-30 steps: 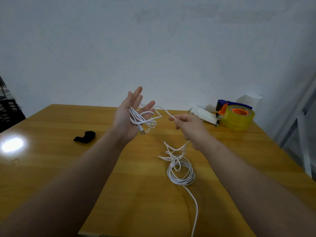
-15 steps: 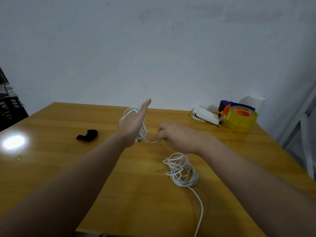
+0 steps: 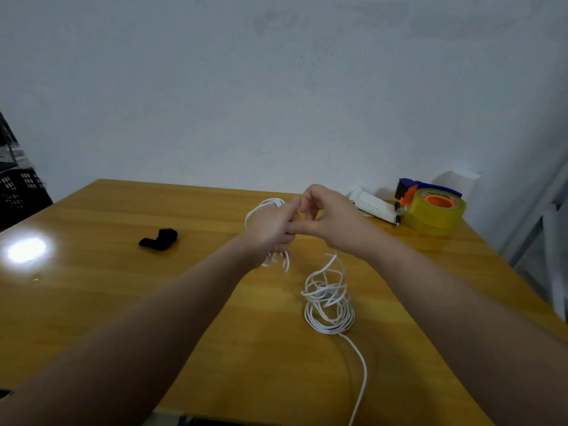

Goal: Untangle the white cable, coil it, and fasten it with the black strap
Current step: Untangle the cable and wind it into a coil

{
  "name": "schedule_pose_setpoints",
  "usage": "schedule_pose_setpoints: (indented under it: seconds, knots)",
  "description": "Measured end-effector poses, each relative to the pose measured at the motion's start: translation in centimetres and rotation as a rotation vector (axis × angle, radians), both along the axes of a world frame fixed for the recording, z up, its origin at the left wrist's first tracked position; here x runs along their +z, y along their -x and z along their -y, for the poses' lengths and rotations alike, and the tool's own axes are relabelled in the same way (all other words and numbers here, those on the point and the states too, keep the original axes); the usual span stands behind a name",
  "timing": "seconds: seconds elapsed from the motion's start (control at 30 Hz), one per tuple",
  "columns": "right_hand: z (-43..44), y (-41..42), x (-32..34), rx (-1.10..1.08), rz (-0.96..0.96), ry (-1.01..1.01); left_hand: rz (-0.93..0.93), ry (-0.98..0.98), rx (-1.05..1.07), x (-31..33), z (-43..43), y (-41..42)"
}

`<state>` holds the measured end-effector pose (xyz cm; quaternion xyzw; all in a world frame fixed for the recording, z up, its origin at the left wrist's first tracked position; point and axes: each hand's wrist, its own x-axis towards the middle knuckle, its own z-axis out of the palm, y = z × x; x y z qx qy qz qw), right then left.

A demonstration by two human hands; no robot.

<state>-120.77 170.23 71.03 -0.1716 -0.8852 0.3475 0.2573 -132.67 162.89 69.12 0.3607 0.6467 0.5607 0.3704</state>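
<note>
My left hand: loops of the white cable wound round it, fingers closed over them. My right hand: touching the left at its 3 o'clock, fingertips pinched, apparently on a strand. Cable remainder: tangled heap on the table at 6 o'clock of my right hand, one end trailing toward me. Black strap: 9 o'clock, apart. Tape dispenser: 2 o'clock, far edge.

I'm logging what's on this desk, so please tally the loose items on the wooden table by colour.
White: 2, the white cable and a white ruler-like bar
Black: 1, the black strap
Yellow: 1, the tape roll in its blue-and-orange dispenser
Total: 4
</note>
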Motion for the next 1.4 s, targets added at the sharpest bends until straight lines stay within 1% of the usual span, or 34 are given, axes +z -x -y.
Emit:
schedule_pose_setpoints:
  seconds: [0.07, 0.13, 0.2, 0.27, 0.33, 0.4, 0.43, 0.5, 0.57, 0.6, 0.67, 0.73, 0.77, 0.8, 0.83, 0.9, 0.93, 1.0, 1.07, 1.1, 1.13, 1.17, 1.23, 1.27, 1.33, 1.4]
  knots:
    - [-0.9, -0.7, 0.3, -0.006, 0.017, 0.01, -0.011, -0.032, -0.009, 0.4, 0.1, 0.8]
    - [-1.6, -1.5, 0.2, 0.048, -0.006, 0.064, 0.002, -0.055, -0.034, 0.8, 0.6, 1.4]
    - [-1.9, -1.9, 0.1, 0.087, -0.025, 0.066, 0.043, -0.065, -0.114, 0.9, 1.0, 1.4]
    - [-1.8, -2.0, 0.5, 0.125, -0.044, 0.084, 0.121, -0.078, -0.207, 0.8, 1.2, 1.2]
    - [-1.7, -2.2, 1.0, 0.178, 0.014, 0.07, 0.153, -0.084, -0.254, 0.6, 1.2, 1.0]
    - [-1.9, -2.2, 1.2, 0.204, 0.089, -0.003, 0.163, -0.062, -0.323, 0.5, 1.3, 0.6]
    - [-2.1, -2.1, 1.2, 0.196, 0.087, -0.02, 0.181, -0.045, -0.379, 0.6, 1.5, 0.3]
    - [-2.3, -2.0, 1.2, 0.145, 0.016, 0.012, 0.252, -0.036, -0.482, 0.9, 1.8, -0.3]
    - [-2.5, -1.9, 1.0, 0.105, -0.043, 0.103, 0.374, -0.047, -0.577, 1.4, 2.0, -0.9]
    - [-2.8, -2.1, 0.8, 0.117, -0.029, 0.189, 0.433, -0.054, -0.63, 1.7, 2.1, -1.1]
    - [-3.1, -2.5, 0.4, 0.242, 0.064, 0.414, 0.503, -0.057, -0.728, 2.0, 2.2, -1.4]
    - [-3.1, -2.7, -0.2, 0.401, 0.119, 0.597, 0.52, -0.055, -0.788, 2.1, 2.2, -1.4]
    - [-3.1, -2.7, -0.4, 0.444, 0.123, 0.635, 0.514, -0.057, -0.78, 2.2, 2.2, -1.4]
    - [-3.0, -2.6, -0.3, 0.443, 0.132, 0.627, 0.498, -0.059, -0.743, 2.3, 2.1, -1.3]
    - [-2.8, -2.6, -0.1, 0.394, 0.153, 0.558, 0.467, -0.059, -0.682, 2.4, 2.1, -1.2]
    - [-2.2, -2.5, 0.3, 0.238, 0.197, 0.327, 0.378, -0.064, -0.535, 2.2, 2.2, -0.9]
    - [-1.9, -2.5, 0.4, 0.156, 0.202, 0.245, 0.333, -0.077, -0.46, 2.0, 2.1, -0.7]
    - [-1.5, -2.2, 0.3, 0.032, 0.149, 0.176, 0.274, -0.11, -0.328, 1.6, 2.0, -0.1]
    - [-1.2, -2.0, -0.3, -0.063, 0.097, 0.15, 0.259, -0.141, -0.248, 1.4, 1.9, 0.3]
    - [-1.1, -1.7, -0.6, -0.1, 0.065, 0.191, 0.255, -0.152, -0.237, 1.5, 2.0, 0.4]
    - [-1.0, -1.5, -0.9, -0.113, 0.019, 0.303, 0.247, -0.162, -0.246, 1.7, 2.1, 0.6]
    - [-0.8, -1.4, -1.0, -0.096, -0.049, 0.474, 0.232, -0.171, -0.271, 1.7, 2.2, 0.8]
    - [-0.4, -1.3, -1.1, 0.013, -0.223, 0.815, 0.172, -0.194, -0.318, 1.7, 2.5, 1.4]
    - [-0.2, -1.3, -1.1, 0.055, -0.283, 0.907, 0.133, -0.2, -0.32, 1.5, 2.7, 1.7]
    - [0.2, -1.3, -1.0, 0.116, -0.327, 0.998, 0.102, -0.186, -0.29, 1.0, 3.0, 2.2]
    - [0.3, -1.4, -0.9, 0.13, -0.266, 0.975, 0.136, -0.187, -0.257, 0.4, 3.3, 2.6]
